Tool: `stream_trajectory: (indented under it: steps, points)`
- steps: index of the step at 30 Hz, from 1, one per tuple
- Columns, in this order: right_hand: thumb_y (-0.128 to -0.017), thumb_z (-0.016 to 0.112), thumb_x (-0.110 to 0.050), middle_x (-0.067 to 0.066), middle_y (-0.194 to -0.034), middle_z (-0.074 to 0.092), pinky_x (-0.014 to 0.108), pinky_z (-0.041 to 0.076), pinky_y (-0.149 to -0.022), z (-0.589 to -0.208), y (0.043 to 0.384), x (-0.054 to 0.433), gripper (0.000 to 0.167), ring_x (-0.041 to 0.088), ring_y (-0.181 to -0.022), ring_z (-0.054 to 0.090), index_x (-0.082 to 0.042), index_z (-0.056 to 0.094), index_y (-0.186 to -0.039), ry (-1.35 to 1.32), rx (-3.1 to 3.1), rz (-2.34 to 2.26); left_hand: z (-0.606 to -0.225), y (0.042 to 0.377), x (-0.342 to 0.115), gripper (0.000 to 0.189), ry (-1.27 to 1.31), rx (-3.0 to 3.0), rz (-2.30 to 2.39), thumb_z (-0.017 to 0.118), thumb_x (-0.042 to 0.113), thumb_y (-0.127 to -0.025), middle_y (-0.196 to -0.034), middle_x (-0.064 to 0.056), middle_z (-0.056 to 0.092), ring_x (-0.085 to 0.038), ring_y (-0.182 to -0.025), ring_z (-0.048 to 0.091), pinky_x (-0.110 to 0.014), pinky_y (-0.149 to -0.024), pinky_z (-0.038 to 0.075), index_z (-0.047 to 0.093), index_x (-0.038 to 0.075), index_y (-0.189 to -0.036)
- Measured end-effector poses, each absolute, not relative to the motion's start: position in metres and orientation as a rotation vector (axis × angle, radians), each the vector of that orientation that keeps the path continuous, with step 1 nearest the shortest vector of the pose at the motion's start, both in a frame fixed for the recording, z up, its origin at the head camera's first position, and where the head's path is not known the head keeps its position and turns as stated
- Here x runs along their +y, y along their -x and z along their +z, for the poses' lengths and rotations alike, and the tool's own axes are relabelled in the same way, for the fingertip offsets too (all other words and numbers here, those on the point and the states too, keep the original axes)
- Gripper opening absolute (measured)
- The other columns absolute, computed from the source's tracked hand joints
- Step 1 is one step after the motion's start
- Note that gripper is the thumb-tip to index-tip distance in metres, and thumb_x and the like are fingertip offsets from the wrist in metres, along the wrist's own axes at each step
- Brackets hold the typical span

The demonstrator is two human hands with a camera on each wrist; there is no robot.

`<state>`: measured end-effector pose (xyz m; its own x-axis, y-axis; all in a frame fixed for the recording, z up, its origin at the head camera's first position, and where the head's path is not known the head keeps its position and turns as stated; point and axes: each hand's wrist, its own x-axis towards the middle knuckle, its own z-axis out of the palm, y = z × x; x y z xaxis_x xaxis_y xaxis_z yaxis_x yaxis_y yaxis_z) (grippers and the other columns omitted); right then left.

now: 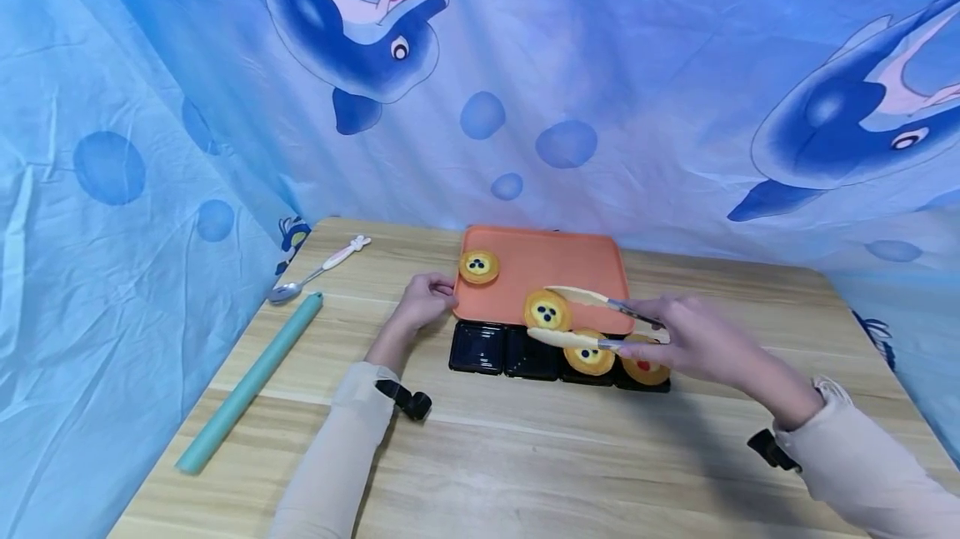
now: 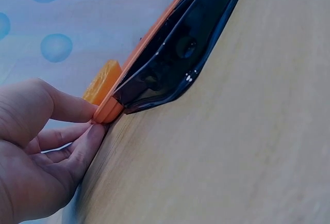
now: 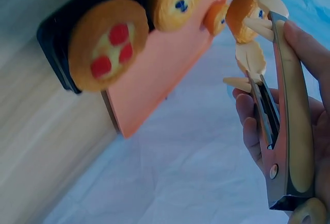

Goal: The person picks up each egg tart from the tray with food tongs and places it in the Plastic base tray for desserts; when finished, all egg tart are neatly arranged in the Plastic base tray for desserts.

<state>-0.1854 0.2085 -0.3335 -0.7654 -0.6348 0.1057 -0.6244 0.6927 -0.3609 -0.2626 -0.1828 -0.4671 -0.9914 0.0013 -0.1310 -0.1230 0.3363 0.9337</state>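
Observation:
My right hand (image 1: 693,339) grips a pair of tongs (image 3: 293,110) with cream-coloured tips. Between those tips is a round tart (image 1: 547,316) topped with dark blue berries, above the near edge of an orange tray (image 1: 555,260). At the tray's left side, my left hand (image 1: 426,302) pinches the rim between thumb and fingers, seen closely in the left wrist view. Another blueberry tart (image 1: 478,267) sits at the tray's left end. In front stands a black sectioned container (image 1: 477,347); its two right sections hold a blueberry tart (image 1: 588,362) and a red-topped tart (image 3: 108,43).
Left on the wooden table (image 1: 495,456) lie a long green stick (image 1: 251,385) and a spoon (image 1: 318,270) with a white handle. A blue curtain (image 1: 570,89) printed with dolphins hangs behind and along the left side.

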Motion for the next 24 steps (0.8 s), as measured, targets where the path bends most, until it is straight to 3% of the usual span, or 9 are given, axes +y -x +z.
stream_trajectory:
  steps: [5, 8, 9, 13, 15, 17, 20, 22, 24]
  points:
    - [-0.087, 0.076, -0.038, 0.002, -0.085, 0.069, 0.022, 0.037, -0.052, -0.344, 0.184, 0.201, 0.059, -0.002, -0.044, 0.023, -0.004, 0.062, -0.133, 1.096, 2.786, -0.575, -0.466, 0.262, -0.182, 0.03, 0.129, 2.472, 1.751, 0.069, -0.003, -0.083, -0.101, -0.015, 0.064, -0.024, -0.087, 0.062, -0.031, -0.078, 0.052, 0.064, -0.006, -0.113]
    - [-0.087, 0.077, -0.037, -0.008, -0.063, 0.047, 0.022, 0.029, -0.049, -0.346, 0.184, 0.198, 0.059, -0.001, -0.045, 0.016, -0.006, 0.061, -0.135, 1.098, 2.747, -0.551, -0.465, 0.262, -0.182, 0.031, 0.139, 2.458, 1.766, 0.068, -0.004, -0.083, -0.101, -0.015, 0.064, -0.024, -0.087, 0.062, -0.032, -0.077, 0.052, 0.064, -0.006, -0.113]
    - [-0.087, 0.076, -0.038, -0.01, -0.06, 0.038, 0.023, 0.028, -0.049, -0.347, 0.185, 0.197, 0.06, -0.001, -0.046, 0.016, -0.006, 0.061, -0.135, 1.099, 2.739, -0.542, -0.465, 0.262, -0.182, 0.031, 0.137, 2.457, 1.769, 0.068, -0.004, -0.083, -0.101, -0.015, 0.064, -0.024, -0.087, 0.062, -0.031, -0.077, 0.052, 0.064, -0.006, -0.113]
    - [-0.087, 0.076, -0.039, -0.013, -0.057, 0.029, 0.024, 0.028, -0.051, -0.351, 0.186, 0.193, 0.061, 0.0, -0.047, 0.017, -0.005, 0.06, -0.136, 1.107, 2.721, -0.532, -0.465, 0.262, -0.181, 0.031, 0.131, 2.467, 1.766, 0.068, -0.004, -0.083, -0.1, -0.015, 0.064, -0.024, -0.086, 0.062, -0.031, -0.076, 0.052, 0.064, -0.006, -0.113]
    - [-0.087, 0.076, -0.038, -0.011, -0.062, 0.049, 0.025, 0.034, -0.055, -0.353, 0.186, 0.192, 0.061, -0.001, -0.047, 0.022, -0.004, 0.06, -0.135, 1.119, 2.726, -0.528, -0.465, 0.262, -0.181, 0.031, 0.131, 2.466, 1.764, 0.068, -0.004, -0.083, -0.1, -0.015, 0.064, -0.024, -0.086, 0.062, -0.031, -0.077, 0.052, 0.064, -0.006, -0.113]
    - [-0.086, 0.078, -0.036, -0.001, -0.081, 0.068, 0.026, 0.039, -0.06, -0.355, 0.187, 0.191, 0.06, -0.002, -0.048, 0.027, -0.004, 0.061, -0.134, 1.129, 2.734, -0.527, -0.464, 0.261, -0.181, 0.031, 0.134, 2.464, 1.763, 0.068, -0.004, -0.083, -0.1, -0.015, 0.064, -0.024, -0.086, 0.062, -0.031, -0.077, 0.053, 0.064, -0.005, -0.113]
    - [-0.086, 0.078, -0.035, 0.008, -0.101, 0.072, 0.029, 0.043, -0.064, -0.357, 0.188, 0.19, 0.06, -0.002, -0.047, 0.029, -0.003, 0.062, -0.133, 1.156, 2.74, -0.53, -0.464, 0.261, -0.181, 0.032, 0.149, 2.452, 1.763, 0.068, -0.004, -0.082, -0.101, -0.015, 0.064, -0.024, -0.086, 0.062, -0.032, -0.077, 0.053, 0.064, -0.005, -0.114]
    - [-0.086, 0.078, -0.036, 0.0, -0.08, 0.065, 0.026, 0.04, -0.059, -0.358, 0.189, 0.19, 0.06, -0.002, -0.046, 0.027, -0.003, 0.062, -0.133, 1.144, 2.735, -0.535, -0.464, 0.261, -0.181, 0.033, 0.155, 2.447, 1.766, 0.068, -0.004, -0.082, -0.101, -0.015, 0.064, -0.024, -0.086, 0.062, -0.031, -0.077, 0.053, 0.064, -0.005, -0.114]
    - [-0.085, 0.079, -0.038, -0.002, -0.078, 0.064, 0.026, 0.039, -0.058, -0.359, 0.189, 0.189, 0.062, -0.001, -0.047, 0.028, -0.003, 0.062, -0.133, 1.133, 2.739, -0.535, -0.464, 0.262, -0.182, 0.033, 0.156, 2.446, 1.765, 0.068, -0.004, -0.081, -0.101, -0.015, 0.064, -0.024, -0.086, 0.062, -0.031, -0.077, 0.053, 0.064, -0.005, -0.114]
